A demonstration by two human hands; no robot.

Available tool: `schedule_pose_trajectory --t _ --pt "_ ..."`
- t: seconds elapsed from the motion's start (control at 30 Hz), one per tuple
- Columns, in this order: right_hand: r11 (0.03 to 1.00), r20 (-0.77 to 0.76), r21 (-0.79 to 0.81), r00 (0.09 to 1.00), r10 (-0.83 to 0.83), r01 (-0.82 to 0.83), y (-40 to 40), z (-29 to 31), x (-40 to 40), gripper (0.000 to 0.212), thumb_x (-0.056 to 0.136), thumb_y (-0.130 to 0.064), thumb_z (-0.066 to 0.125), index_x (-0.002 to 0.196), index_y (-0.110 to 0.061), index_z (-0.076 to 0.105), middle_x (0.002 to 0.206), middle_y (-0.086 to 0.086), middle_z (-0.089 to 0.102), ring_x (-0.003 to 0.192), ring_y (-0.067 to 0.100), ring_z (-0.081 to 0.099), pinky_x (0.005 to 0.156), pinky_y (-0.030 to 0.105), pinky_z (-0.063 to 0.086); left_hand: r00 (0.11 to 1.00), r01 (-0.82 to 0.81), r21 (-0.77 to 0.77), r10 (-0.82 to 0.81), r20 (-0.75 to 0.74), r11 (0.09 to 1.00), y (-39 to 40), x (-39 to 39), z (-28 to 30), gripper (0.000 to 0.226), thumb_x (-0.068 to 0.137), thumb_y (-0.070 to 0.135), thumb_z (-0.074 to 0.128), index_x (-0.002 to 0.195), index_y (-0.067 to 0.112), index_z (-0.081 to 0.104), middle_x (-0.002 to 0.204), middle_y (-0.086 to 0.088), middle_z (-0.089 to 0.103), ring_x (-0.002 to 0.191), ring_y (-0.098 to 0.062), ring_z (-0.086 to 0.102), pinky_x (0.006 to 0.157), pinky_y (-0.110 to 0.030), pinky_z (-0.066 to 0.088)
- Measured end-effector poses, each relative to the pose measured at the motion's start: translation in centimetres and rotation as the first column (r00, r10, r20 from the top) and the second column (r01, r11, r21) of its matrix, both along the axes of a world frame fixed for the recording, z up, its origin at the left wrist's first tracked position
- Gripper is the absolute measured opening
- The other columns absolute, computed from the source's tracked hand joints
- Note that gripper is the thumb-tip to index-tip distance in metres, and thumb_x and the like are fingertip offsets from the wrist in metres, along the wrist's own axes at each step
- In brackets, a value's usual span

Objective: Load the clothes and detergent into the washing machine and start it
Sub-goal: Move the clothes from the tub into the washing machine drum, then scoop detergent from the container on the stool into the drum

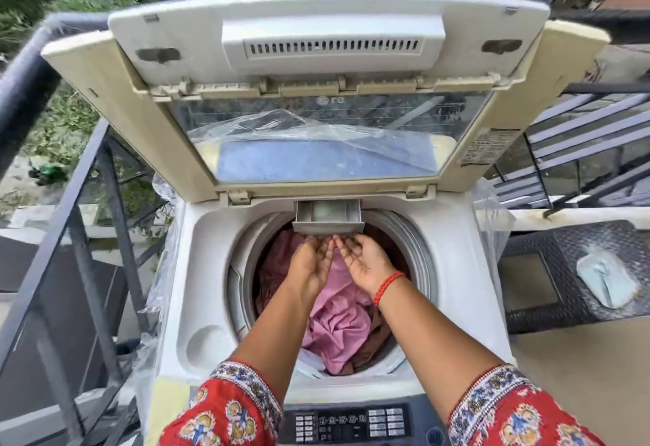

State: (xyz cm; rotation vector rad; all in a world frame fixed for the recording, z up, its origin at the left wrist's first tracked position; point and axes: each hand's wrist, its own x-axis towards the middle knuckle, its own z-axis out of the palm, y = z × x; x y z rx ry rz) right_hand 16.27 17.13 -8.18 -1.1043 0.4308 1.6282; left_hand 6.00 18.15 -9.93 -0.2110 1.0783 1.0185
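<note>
**Both hands under the pulled-out detergent drawer, clothes already in the drum**

Top-loader washing machine [207, 234], off-white, lid [327, 93] folded up and back. It stands outdoors on a balcony: dark metal railing [63, 199] on the left, greenery beyond it, louvred railing on the right. Clear plastic sheet [161, 269] hangs down the machine's sides.

Detergent drawer [327, 216] is slid out at the back rim of the tub opening, hanging over the drum. Cannot tell what's in it.

Clothes [337, 326] are in the drum: pink fabric on top, brown fabric around it.

Left hand [311, 262] and right hand [362, 259] reach over the drum, palms up, side by side, fingertips at the drawer's front lip. Fingers extended and loosely together, gripping nothing. Red thread bracelet [388, 285] on the right wrist; red patterned sleeves.

Control panel [351, 422] sits at the near edge. To the right, a dark wicker table [577, 269] with a pale pouch [606, 278] lying flat on it.
</note>
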Motion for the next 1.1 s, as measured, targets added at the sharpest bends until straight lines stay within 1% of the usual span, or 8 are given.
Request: schedule_pose_trajectory --t 0.2,0.33,0.47,0.57,0.67,0.8,1.0,1.1 --pt "0.999 0.025 0.036 0.999 0.031 -0.032 -2.2 -0.5 0.1 0.023 0.1 -0.007 0.041 0.088 0.002 0.059 0.065 0.012 0.072 0.063 0.019 0.072 0.063 0.026 0.06 0.999 0.039 0.025 -0.04 0.034 0.999 -2.8 -0.2 0.9 0.023 0.102 0.005 0.032 0.099 0.008 0.054 0.09 -0.007 0.062 0.077 -0.014 0.066 0.064 -0.02 0.057" --pt "0.994 0.113 0.035 0.989 0.094 -0.099 -2.8 -0.1 0.2 0.024 0.101 -0.008 0.039 0.091 -0.001 0.059 0.082 0.013 0.069 0.083 0.019 0.063 0.09 0.029 0.051 0.986 0.148 0.014 -0.147 -0.077 0.989 -3.3 -0.4 1.2 0.026 0.103 0.005 0.028 0.122 0.011 0.045 0.092 -0.008 0.061 0.081 -0.016 0.061 0.062 -0.02 0.057" --pt "0.989 0.309 0.089 0.947 0.083 -0.115 -4.3 1.0 1.3 0.015 0.098 -0.003 0.045 0.097 -0.004 0.061 0.085 0.012 0.066 0.068 0.01 0.07 0.065 0.018 0.057 0.927 0.333 0.084 -0.31 -0.213 0.939 -4.0 1.5 2.7 0.028 0.102 0.006 0.033 0.125 0.004 0.049 0.102 -0.011 0.062 0.082 -0.014 0.062 0.078 -0.022 0.052" --pt "0.985 0.445 0.145 0.895 0.021 -0.096 -6.3 3.4 3.8 0.011 0.094 0.0 0.052 0.095 -0.005 0.061 0.074 0.007 0.07 0.062 0.007 0.069 0.064 0.016 0.056 0.86 0.472 0.162 -0.411 -0.303 0.867 -4.8 4.4 4.6 0.02 0.1 0.002 0.038 0.1 0.008 0.057 0.087 -0.008 0.064 0.061 -0.006 0.064 0.061 -0.015 0.052" --pt "0.973 0.515 0.227 0.852 -0.094 -0.03 -8.9 6.4 8.3 0.012 0.091 0.003 0.055 0.088 -0.007 0.059 0.069 0.006 0.069 0.058 0.009 0.067 0.064 0.017 0.056 0.746 0.641 0.236 -0.522 -0.414 0.73 -5.6 9.2 6.5 0.011 0.098 0.005 0.047 0.094 0.006 0.057 0.072 -0.006 0.063 0.045 -0.002 0.059 0.045 -0.012 0.046" --pt "0.958 0.622 0.271 0.742 -0.25 0.096 -12.6 8.8 15.7 0.014 0.089 0.005 0.057 0.084 -0.007 0.061 0.07 0.006 0.067 0.062 0.012 0.064 0.068 0.021 0.054 0.605 0.793 0.297 -0.623 -0.496 0.533 -7.3 17.4 9.1 0.005 0.093 0.009 0.058 0.089 0.01 0.062 0.077 -0.009 0.065 0.066 -0.015 0.06 0.063 -0.02 0.049" --pt "0.921 0.718 0.236 0.582 -0.38 0.311 -18.4 8.3 28.9 0.014 0.089 0.004 0.059 0.082 -0.008 0.062 0.063 0.001 0.069 0.054 0.006 0.064 0.056 0.017 0.054 0.306 0.95 0.252 -0.695 -0.651 0.182 -11.1 31.7 10.2 0.016 0.068 0.034 0.068 0.074 0.02 0.07 0.08 -0.007 0.068 0.081 -0.021 0.063 0.085 -0.036 0.051" --pt "0.923 0.8 0.162 0.502 -0.33 0.349 -20.9 6.4 35.9 0.018 0.088 0.002 0.061 0.077 -0.012 0.063 0.059 0.0 0.064 0.048 0.003 0.059 0.05 0.013 0.047 0.16 0.984 0.169 -0.688 -0.708 0.056 -11.8 39.1 8.4 0.012 0.081 0.023 0.066 0.077 0.012 0.067 0.078 -0.009 0.07 0.066 -0.013 0.066 0.077 -0.033 0.055"
